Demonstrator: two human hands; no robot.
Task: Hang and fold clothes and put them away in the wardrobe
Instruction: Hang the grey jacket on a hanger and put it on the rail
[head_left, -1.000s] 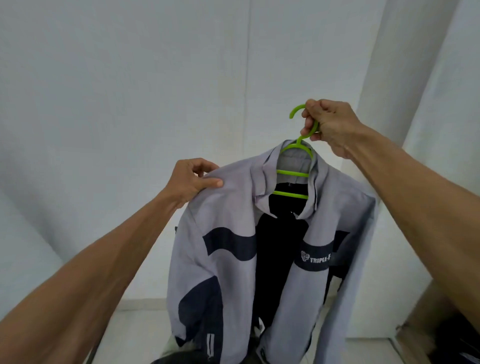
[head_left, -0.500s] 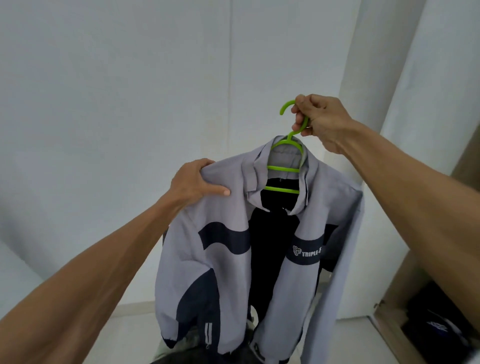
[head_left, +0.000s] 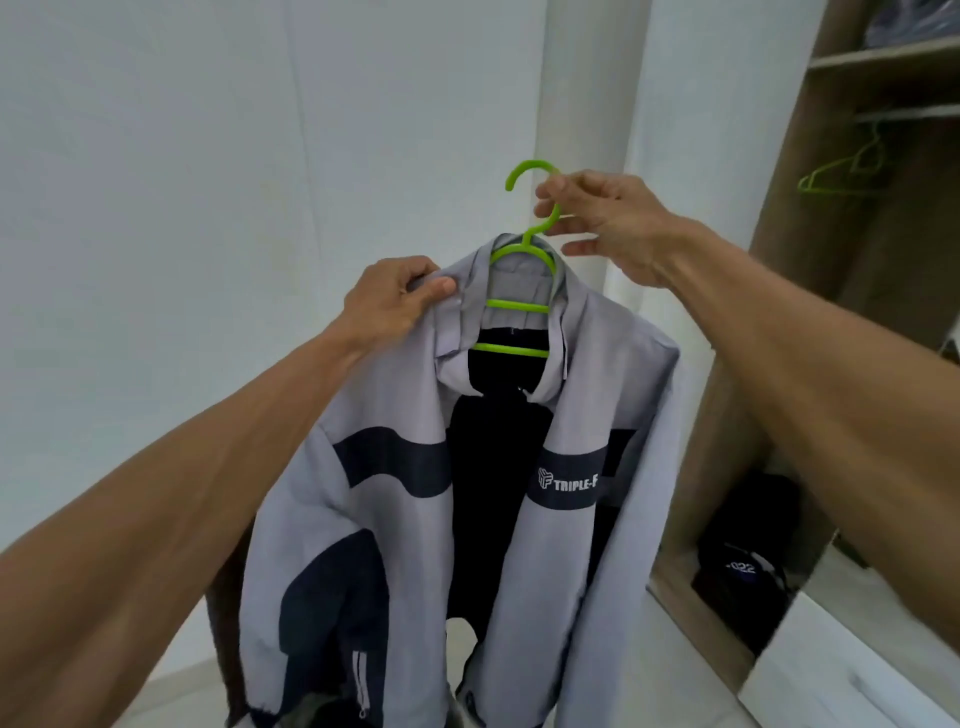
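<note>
A grey jacket (head_left: 395, 519) with dark navy bands and a white logo hangs open on a bright green plastic hanger (head_left: 519, 306) in front of me. My right hand (head_left: 608, 223) pinches the stem of the hanger's hook and holds it up. My left hand (head_left: 395, 301) grips the jacket's left shoulder beside the collar. The open wardrobe (head_left: 789, 218) stands to the right, with a rail (head_left: 904, 113) near the top.
Empty green hangers (head_left: 841, 174) hang on the wardrobe rail. A shelf (head_left: 883, 54) above carries folded clothes. Dark folded garments (head_left: 748, 561) lie on the wardrobe floor. A white wall and a white column (head_left: 587, 104) stand behind the jacket.
The view has swung right, bringing the open wardrobe, its rail and its hangers into sight. My left hand has shifted along the shoulder toward the collar. My right hand still holds the hook.
</note>
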